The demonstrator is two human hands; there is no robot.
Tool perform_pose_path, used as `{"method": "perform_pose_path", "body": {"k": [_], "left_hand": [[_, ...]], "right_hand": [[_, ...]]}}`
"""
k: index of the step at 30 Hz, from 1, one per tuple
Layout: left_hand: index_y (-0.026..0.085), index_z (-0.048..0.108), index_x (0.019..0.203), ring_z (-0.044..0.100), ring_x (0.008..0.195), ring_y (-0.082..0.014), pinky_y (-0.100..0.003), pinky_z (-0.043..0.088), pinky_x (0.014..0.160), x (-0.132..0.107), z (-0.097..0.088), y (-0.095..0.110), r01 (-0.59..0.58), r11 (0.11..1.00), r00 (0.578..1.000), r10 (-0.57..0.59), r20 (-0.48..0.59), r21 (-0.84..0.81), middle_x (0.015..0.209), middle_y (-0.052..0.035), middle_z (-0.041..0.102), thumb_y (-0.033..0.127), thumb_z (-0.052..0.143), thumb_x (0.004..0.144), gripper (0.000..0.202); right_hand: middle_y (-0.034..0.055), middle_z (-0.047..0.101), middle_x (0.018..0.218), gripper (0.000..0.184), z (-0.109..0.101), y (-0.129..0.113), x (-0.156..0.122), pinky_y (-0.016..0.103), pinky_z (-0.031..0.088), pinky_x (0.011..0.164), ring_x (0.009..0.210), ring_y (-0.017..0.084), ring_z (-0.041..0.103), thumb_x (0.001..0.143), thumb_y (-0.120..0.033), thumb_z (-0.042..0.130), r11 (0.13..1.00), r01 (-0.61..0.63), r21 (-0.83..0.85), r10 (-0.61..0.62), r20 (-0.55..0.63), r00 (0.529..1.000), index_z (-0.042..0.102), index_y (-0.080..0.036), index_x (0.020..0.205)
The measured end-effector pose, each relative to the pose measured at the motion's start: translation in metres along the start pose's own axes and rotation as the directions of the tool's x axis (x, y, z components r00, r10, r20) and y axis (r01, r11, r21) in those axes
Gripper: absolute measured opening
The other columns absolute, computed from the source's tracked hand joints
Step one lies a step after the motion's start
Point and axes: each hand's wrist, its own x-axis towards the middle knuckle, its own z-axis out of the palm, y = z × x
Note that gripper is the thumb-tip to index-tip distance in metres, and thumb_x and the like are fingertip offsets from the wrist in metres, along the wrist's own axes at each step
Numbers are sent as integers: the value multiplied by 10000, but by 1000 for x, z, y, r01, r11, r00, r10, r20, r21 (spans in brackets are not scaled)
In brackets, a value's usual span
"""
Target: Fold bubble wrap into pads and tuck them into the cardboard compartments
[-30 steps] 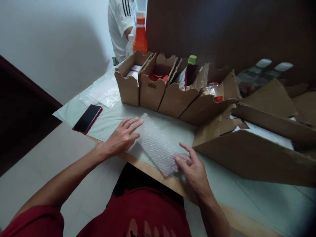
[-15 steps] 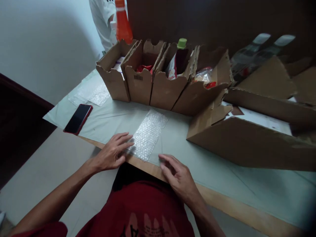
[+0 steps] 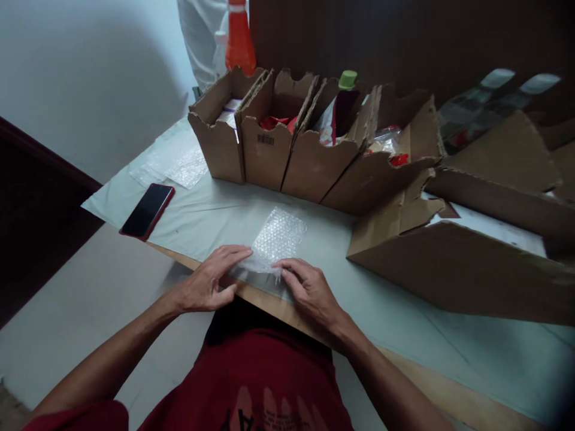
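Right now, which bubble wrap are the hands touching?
The nearer sheet, its near end folded between the left hand and right hand; the other bubble wrap, beside the leftmost cardboard box, is touched by neither.

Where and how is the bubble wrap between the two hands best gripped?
Probably pinch the bubble wrap by its near edge, coming from the wearer's side: that edge is raised between the left hand and right hand, while the far part lies flat on the cloth.
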Motion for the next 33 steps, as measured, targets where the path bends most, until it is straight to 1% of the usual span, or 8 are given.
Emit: {"method": "perform_pose_path", "body": {"k": [4, 8, 10, 13, 19, 24, 28, 33], "left_hand": [[176, 660, 1267, 680, 941, -193, -341, 585, 842, 15, 15, 3, 200, 974, 971, -211, -115, -103, 1048, -80, 720, 237, 577, 928, 355], [168, 693, 1205, 639, 706, -144, -279, 542, 688, 31, 29, -3, 346, 931, 924, -359, -133, -115, 820, -14, 711, 255, 577, 933, 308], [180, 680, 1228, 642, 689, -139, -266, 524, 669, 37, 33, -8, 356, 932, 922, -363, -137, -71, 814, -4, 719, 230, 584, 924, 323], [198, 668, 1241, 659, 688, -149, -269, 523, 671, 45, 39, -15, 332, 942, 933, -321, -162, 47, 808, 2, 725, 192, 604, 905, 342], [190, 623, 1265, 679, 823, -202, -338, 567, 757, 43, 42, -15, 196, 931, 949, -101, -298, 309, 928, -56, 710, 217, 594, 953, 314], [179, 585, 1305, 643, 1097, -272, -451, 546, 926, 24, 33, -2, -76, 940, 967, 151, -204, 334, 1172, -134, 701, 223, 599, 964, 344], [197, 628, 1259, 658, 808, -199, -376, 548, 784, 29, 36, -8, 2, 973, 988, 34, -151, 230, 886, -46, 727, 137, 523, 973, 310], [188, 656, 1230, 653, 831, -197, -365, 558, 813, 54, 42, -18, 181, 943, 979, -146, -138, 280, 963, -70, 699, 177, 566, 943, 301]], "right_hand": [[28, 770, 1016, 255, -7, -5, -5, 319, 557, 814, 925, 184, 718, 991, -225, 503, 975, -176, 137, 176, 8, 984, 720, -217, 1125], [70, 759, 1098, 264, -14, -4, -18, 344, 560, 783, 941, 203, 715, 983, -231, 550, 990, -130, -51, 114, -237, 965, 656, -204, 1223], [73, 759, 1064, 217, -16, -8, -25, 365, 545, 812, 930, 205, 704, 984, -182, 546, 970, 15, -242, -93, -316, 944, 663, -208, 1165], [83, 763, 1060, 201, -10, -14, -26, 379, 522, 828, 976, 229, 689, 979, -146, 548, 873, 218, -437, -304, -138, 942, 668, -203, 1129], [127, 727, 1255, 212, 9, 2, -7, 430, 482, 894, 1134, 297, 632, 986, -161, 550, 743, 250, -621, -225, 120, 967, 693, -173, 1142], [70, 783, 1099, 242, -2, 3, 0, 402, 468, 878, 977, 235, 680, 1031, -177, 494, 895, 141, -424, -81, 156, 984, 714, -210, 1127], [60, 776, 1161, 275, -14, -1, 5, 402, 491, 911, 1019, 231, 691, 1028, -218, 496, 942, 5, -336, 42, 134, 990, 695, -228, 1218], [144, 721, 1209, 266, -14, -3, 1, 452, 477, 894, 1084, 298, 637, 1005, -242, 534, 812, 109, -573, -157, -34, 987, 681, -180, 1219]]}}
